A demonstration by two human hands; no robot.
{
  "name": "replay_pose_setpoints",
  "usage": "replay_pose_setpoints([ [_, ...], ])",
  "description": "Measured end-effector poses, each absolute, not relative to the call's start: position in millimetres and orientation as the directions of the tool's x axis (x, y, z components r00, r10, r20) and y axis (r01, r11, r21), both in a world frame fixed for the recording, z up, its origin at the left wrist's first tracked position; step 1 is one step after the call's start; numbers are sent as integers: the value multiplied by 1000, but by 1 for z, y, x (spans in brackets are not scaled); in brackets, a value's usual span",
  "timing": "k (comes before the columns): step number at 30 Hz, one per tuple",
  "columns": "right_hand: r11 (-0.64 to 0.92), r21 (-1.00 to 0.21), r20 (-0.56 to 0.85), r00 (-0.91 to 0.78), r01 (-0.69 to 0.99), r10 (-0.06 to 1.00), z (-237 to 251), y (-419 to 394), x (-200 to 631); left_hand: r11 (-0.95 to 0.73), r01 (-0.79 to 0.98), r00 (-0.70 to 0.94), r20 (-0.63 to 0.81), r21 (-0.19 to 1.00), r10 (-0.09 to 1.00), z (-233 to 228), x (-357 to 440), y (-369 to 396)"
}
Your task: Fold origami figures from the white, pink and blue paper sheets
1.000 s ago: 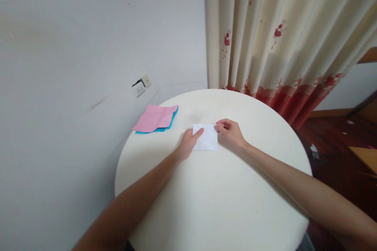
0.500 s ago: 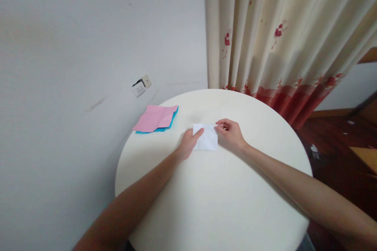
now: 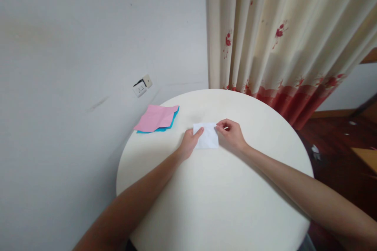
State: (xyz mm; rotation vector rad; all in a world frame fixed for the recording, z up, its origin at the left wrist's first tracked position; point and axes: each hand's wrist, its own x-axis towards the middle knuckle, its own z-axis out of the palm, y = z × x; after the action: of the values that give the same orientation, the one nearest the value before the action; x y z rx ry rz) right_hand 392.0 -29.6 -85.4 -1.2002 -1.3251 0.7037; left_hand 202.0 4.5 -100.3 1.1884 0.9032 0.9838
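Change since earlier frame: none apparent. Small white folded paper rectangle (image 3: 207, 137): flat on round cream worktop (image 3: 218, 204), between hands. Left hand (image 3: 188, 144): thumb pressing its left edge. Right hand (image 3: 231, 134): fingertips pinching its upper right corner.

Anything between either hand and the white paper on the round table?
Nothing visible. The left hand presses on the white folded paper, the right hand pinches its far right corner. The pink sheet lies apart, to the left.

We get soft, even indoor light; faint shadows under the arms on the table (image 3: 212, 204); no glare; edges look stretched, maybe wide-angle; overall a bit soft, low detail.
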Motion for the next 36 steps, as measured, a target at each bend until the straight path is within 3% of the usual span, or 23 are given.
replay_pose_setpoints([
  [17, 325, -930, 356, 204, 170, 912, -90, -28, 391, 95, -140, 326, -44, 986, 944, -98, 203, 3],
  [26, 309, -925, 352, 194, 219, 916, -89, -30, 390, 104, -120, 312, -62, 987, 948, -101, 202, 5],
  [36, 362, -908, 378, 40, 214, 925, -94, -33, 389, 185, -132, 313, -137, 974, 940, -91, 204, 1],
])
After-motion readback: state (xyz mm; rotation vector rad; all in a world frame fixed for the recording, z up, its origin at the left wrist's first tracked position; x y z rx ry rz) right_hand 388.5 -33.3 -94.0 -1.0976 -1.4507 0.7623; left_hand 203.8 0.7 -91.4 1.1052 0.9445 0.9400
